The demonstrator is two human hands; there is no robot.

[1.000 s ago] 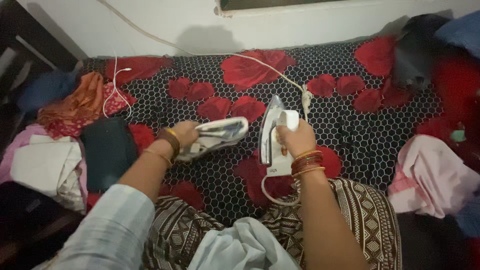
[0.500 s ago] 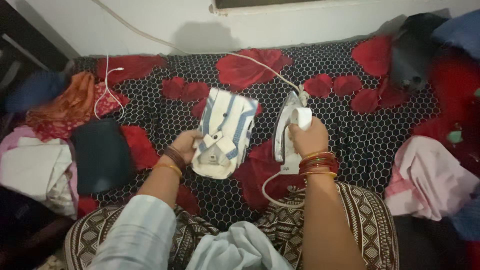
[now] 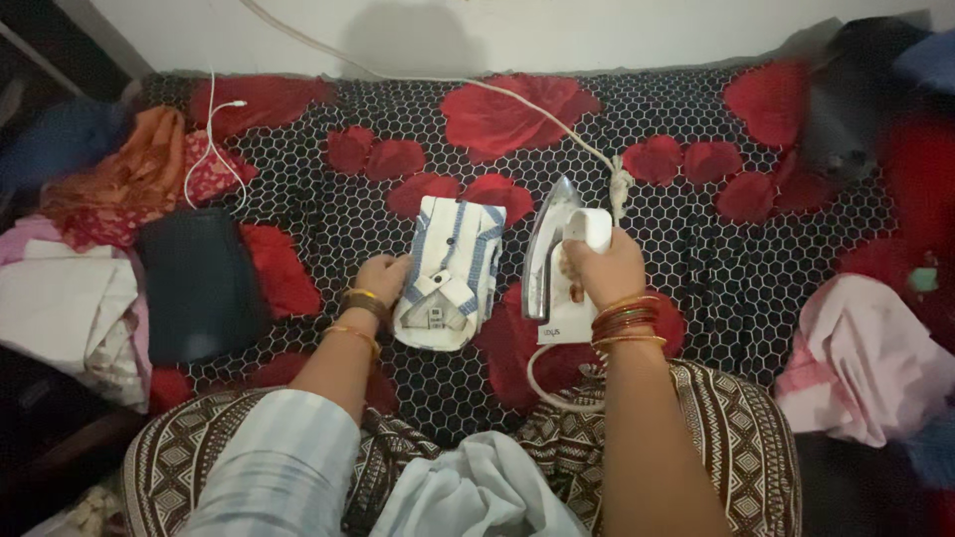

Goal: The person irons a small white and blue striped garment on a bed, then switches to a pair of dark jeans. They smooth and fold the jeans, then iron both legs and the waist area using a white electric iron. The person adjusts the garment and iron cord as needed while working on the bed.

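A small folded white shirt with blue stripes lies flat, collar towards me, on the black bedspread with red roses. My left hand rests against the shirt's left edge, fingers curled on it. My right hand grips the white handle of an electric iron, which is tilted on its side just right of the shirt, soleplate facing the shirt. The iron's white cord runs back to the wall.
A folded dark garment and heaps of white, pink and orange clothes lie at the left. A pink garment sits at the right, dark clothes at the far right. A thin white cable lies at the back left.
My left hand turned the folded shirt over from its raised, edge-on position and laid it flat on the bedspread. The iron stayed upright in my right hand, shifting slightly.
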